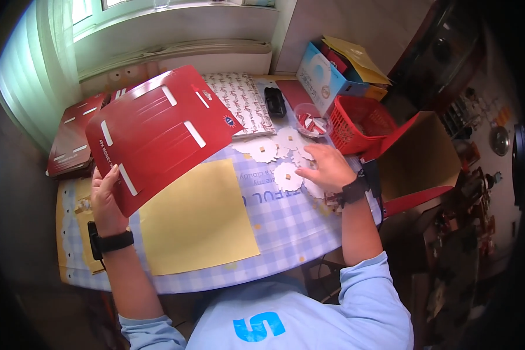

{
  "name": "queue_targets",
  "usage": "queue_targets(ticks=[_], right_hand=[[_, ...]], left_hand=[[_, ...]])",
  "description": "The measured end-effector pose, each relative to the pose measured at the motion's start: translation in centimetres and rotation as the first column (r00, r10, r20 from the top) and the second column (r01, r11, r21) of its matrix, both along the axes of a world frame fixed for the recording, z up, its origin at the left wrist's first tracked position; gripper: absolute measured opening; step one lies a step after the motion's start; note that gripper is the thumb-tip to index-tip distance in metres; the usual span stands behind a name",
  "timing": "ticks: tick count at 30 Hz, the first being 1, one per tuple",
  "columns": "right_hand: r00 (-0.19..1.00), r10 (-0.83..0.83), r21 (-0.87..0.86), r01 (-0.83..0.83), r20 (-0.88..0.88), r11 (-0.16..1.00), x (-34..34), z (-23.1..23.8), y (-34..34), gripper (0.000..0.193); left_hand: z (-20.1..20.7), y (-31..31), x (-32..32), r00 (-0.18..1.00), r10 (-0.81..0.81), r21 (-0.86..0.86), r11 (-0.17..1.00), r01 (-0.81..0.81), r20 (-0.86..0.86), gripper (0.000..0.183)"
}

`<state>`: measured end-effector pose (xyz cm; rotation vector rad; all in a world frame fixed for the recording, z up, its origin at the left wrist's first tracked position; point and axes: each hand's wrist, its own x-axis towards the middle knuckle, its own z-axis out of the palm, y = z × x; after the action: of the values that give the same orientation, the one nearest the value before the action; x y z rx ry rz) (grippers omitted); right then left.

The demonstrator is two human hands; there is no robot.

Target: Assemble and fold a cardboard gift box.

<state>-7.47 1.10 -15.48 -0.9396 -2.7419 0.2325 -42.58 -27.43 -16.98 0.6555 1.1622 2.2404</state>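
My left hand (106, 195) grips a large red card (157, 128) by its lower left edge, thumb on top. The card has several white-looking slots and a hang hole, and it is tilted above the table. A sheet of yellow paper (201, 221) lies flat below it. My right hand (331, 166) is over several white scalloped paper pieces (287, 178), each with a small tan square in its middle. Its thumb and fingers are apart, and nothing shows between them. Whether it touches the pieces I cannot tell.
A stack of red cards (73, 137) sits at the far left. Behind the pieces are a patterned white stack (239, 99), a black tray (275, 102) and a clear round tub (312, 121). A red basket (361, 125), a blue box (326, 79) and an open cardboard box (420, 157) stand right.
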Motion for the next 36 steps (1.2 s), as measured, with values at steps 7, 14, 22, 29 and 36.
queue_targets(ticks=[7, 14, 22, 29, 36], right_hand=[[0.991, 0.075, 0.091, -0.085, 0.110, 0.992, -0.8, -1.7, -1.4, 0.072], [0.967, 0.191, -0.109, -0.211, -0.169, 0.971, -2.1, -2.5, -1.7, 0.061], [0.975, -0.125, -0.246, 0.078, -0.184, 0.966, 4.8, 0.6, 0.7, 0.028], [0.965, -0.026, -0.137, -0.010, -0.260, 0.991, 4.8, -1.1, 0.5, 0.022], [0.990, 0.015, -0.129, -0.033, -0.138, 0.991, 3.3, -1.5, -1.2, 0.017]], left_hand=[[0.0, -0.1, 0.0, 0.997, -0.067, -0.018, 0.998, 0.066, -0.030, 0.026], [0.2, 0.3, 0.3, 0.998, -0.062, -0.034, 0.998, 0.062, -0.018, 0.030], [-0.2, 0.1, 0.0, 0.998, -0.056, -0.038, 0.998, 0.055, -0.017, 0.029], [-0.2, 0.2, 0.2, 0.999, -0.041, -0.046, 0.998, 0.041, 0.000, 0.030], [-0.4, 0.2, -0.1, 0.999, -0.041, -0.045, 0.998, 0.040, -0.004, 0.031]])
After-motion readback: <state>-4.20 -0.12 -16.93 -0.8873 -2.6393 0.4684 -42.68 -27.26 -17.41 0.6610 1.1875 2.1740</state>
